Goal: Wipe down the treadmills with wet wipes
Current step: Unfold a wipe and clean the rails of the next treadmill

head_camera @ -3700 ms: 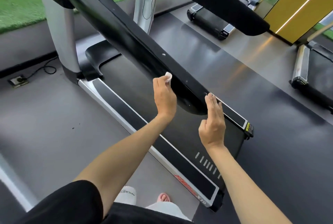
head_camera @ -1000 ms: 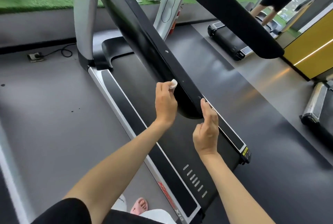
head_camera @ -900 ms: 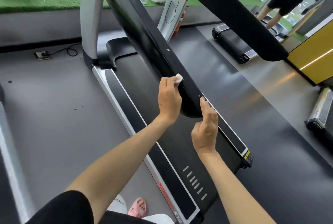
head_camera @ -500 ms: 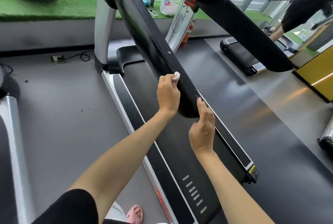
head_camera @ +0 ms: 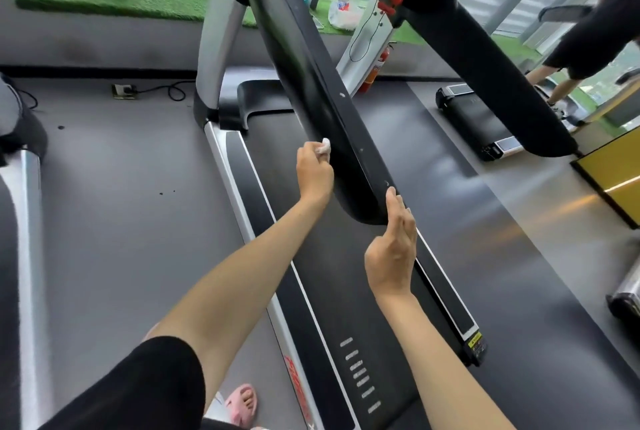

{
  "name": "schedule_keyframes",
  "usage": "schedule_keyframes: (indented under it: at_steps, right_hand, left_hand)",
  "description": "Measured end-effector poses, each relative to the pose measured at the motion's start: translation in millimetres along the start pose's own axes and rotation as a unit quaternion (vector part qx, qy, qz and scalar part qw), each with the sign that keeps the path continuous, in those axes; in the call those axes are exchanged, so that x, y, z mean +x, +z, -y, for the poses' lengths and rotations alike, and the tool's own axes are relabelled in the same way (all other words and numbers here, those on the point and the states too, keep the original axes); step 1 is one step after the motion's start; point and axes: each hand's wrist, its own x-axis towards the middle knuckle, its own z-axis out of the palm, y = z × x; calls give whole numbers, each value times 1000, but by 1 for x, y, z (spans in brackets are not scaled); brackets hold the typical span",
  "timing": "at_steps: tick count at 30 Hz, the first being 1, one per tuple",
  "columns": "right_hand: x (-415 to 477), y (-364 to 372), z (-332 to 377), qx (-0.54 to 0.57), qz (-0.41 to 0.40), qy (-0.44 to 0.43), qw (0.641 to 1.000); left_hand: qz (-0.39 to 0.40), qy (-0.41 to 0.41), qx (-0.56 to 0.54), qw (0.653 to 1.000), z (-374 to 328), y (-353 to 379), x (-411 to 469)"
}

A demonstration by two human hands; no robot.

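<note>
Wet wipe (head_camera: 325,146) pinched in L hand (head_camera: 313,171), pressed to handrail (head_camera: 304,66); rail's long axis runs up-fwd from grip. R hand (head_camera: 391,249), fingers straight, laid at lower end.

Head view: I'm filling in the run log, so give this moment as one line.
left hand: holds wipe against handrail | right hand: open, fingers at handrail end
</note>
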Motion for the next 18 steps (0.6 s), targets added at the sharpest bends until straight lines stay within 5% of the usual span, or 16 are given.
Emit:
schedule_keyframes:
  at_steps: [4, 8, 14, 18]
  right_hand:
    - [-1, 2, -2, -10, -17, -3, 1000]
    - [-4, 9, 1, -21, -39, 4, 999]
    - [-6, 11, 3, -35, -39, 8, 999]
    - [-5, 11, 4, -39, -38, 7, 999]
  left_hand:
    - [51, -21, -9, 998, 17, 2, -42]
    - [186, -14, 6, 982, 51, -7, -103]
    - [22, -130, -41, 990, 25, -33, -29]
    - [25, -203, -73, 976, 12, -17, 18]
